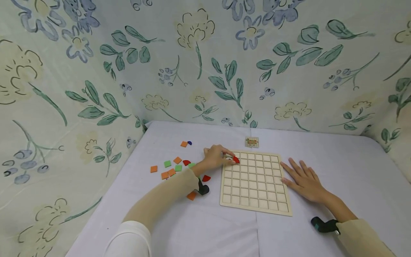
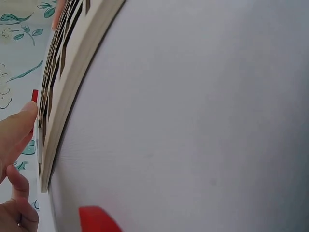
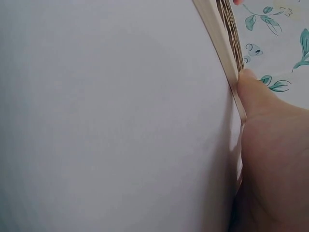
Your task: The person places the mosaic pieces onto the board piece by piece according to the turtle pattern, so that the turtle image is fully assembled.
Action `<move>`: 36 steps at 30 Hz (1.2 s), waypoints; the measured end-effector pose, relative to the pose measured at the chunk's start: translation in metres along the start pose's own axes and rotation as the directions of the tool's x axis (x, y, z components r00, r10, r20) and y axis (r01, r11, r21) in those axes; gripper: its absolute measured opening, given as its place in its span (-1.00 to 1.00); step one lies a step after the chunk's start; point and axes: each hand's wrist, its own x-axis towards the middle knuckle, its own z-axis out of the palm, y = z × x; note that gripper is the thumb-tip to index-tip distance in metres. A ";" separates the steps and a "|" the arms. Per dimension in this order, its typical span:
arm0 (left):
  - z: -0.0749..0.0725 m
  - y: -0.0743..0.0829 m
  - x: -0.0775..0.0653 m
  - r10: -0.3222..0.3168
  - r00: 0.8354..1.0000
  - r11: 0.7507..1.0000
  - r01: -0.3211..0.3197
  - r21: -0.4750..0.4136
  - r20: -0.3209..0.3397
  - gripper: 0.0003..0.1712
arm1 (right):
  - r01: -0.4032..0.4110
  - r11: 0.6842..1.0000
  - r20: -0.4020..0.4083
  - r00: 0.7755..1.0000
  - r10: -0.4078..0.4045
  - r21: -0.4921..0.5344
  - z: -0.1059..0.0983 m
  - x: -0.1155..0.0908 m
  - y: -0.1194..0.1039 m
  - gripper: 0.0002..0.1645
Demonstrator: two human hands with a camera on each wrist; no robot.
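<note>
My left hand (image 1: 216, 157) pinches a red rounded tile (image 1: 236, 160) between thumb and finger, over the upper left cells of a wooden grid board (image 1: 253, 208). In the left wrist view the red tile (image 2: 35, 95) stands edge-up beside the thumb, above the board (image 2: 72, 92); whether it touches the board I cannot tell. My right hand (image 1: 303, 182) lies with spread fingers on the table, its thumb and fingertip at the board's right edge. The right wrist view shows that thumb (image 3: 253, 92) against the board's rim (image 3: 217, 43).
Left of the board lie loose orange tiles (image 1: 154, 169), green tiles (image 1: 167, 164) and red tiles (image 1: 206, 178), some partly hidden by the left arm. A blue piece (image 1: 189, 143) lies farther back. Behind the board is a small patterned card (image 1: 252, 142). Floral cloth (image 1: 192, 89) hangs behind the white table.
</note>
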 end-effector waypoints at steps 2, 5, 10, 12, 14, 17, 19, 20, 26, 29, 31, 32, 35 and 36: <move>0.001 0.000 0.000 -0.006 1.000 1.000 0.006 0.000 -0.005 -0.68 | 0.004 1.000 -0.004 1.000 -0.004 0.005 0.001 0.000 0.001 -0.13; 0.003 -0.001 0.001 -0.017 1.000 1.000 0.017 0.011 -0.008 -0.67 | 0.011 1.000 -0.016 1.000 -0.011 0.007 0.005 0.001 0.006 -0.13; 0.004 -0.002 0.002 -0.036 0.999 0.999 0.036 0.009 -0.003 -0.65 | 0.020 1.000 -0.025 0.999 -0.020 0.013 0.009 0.001 0.010 -0.12; 0.004 -0.003 0.002 -0.046 0.999 0.999 0.046 -0.009 0.003 -0.65 | 0.020 1.000 -0.028 0.999 -0.019 0.018 0.009 0.001 0.011 -0.13; 0.004 -0.003 0.003 -0.058 0.998 0.998 0.058 -0.028 0.012 -0.67 | 0.023 0.999 -0.031 0.999 -0.022 0.025 0.009 0.001 0.011 -0.14; 0.004 -0.005 0.003 -0.076 0.997 0.996 0.077 -0.046 0.025 -0.69 | 0.022 0.999 -0.032 0.999 -0.021 0.024 0.009 0.001 0.010 -0.14; 0.004 -0.006 0.004 -0.087 0.996 0.995 0.088 -0.054 0.033 -0.69 | 0.025 0.999 -0.030 0.999 -0.024 0.021 0.010 0.000 0.009 -0.12; 0.005 -0.006 0.004 -0.091 0.995 0.994 0.092 -0.058 0.035 -0.69 | 0.020 1.000 -0.031 0.999 -0.020 0.013 0.010 0.000 0.009 -0.12; 0.005 -0.007 0.006 -0.091 0.995 0.992 0.093 -0.080 0.036 -0.70 | 0.027 0.999 -0.047 0.999 -0.026 0.020 0.006 0.000 0.006 -0.14; 0.005 -0.007 0.005 -0.092 0.995 0.992 0.095 -0.080 0.033 -0.70 | 0.013 1.000 -0.030 0.999 -0.013 0.018 0.004 0.000 0.004 -0.13; 0.006 -0.006 0.004 -0.098 0.995 0.992 0.100 -0.074 0.029 -0.70 | 0.007 1.000 -0.021 1.000 -0.007 0.009 0.004 0.000 0.004 -0.13; 0.005 -0.005 0.004 -0.100 0.995 0.992 0.102 -0.069 0.027 -0.70 | 0.002 1.000 -0.010 1.000 -0.002 0.004 0.004 0.000 0.004 -0.13; 0.005 -0.003 0.003 -0.098 0.995 0.994 0.099 -0.047 0.021 -0.70 | -0.001 1.000 0.014 1.000 0.001 0.003 0.000 0.000 0.001 -0.12; 0.005 -0.002 0.002 -0.097 0.995 0.994 0.097 -0.039 0.018 -0.70 | 0.002 1.000 0.015 1.000 -0.002 0.002 0.000 0.000 0.001 -0.12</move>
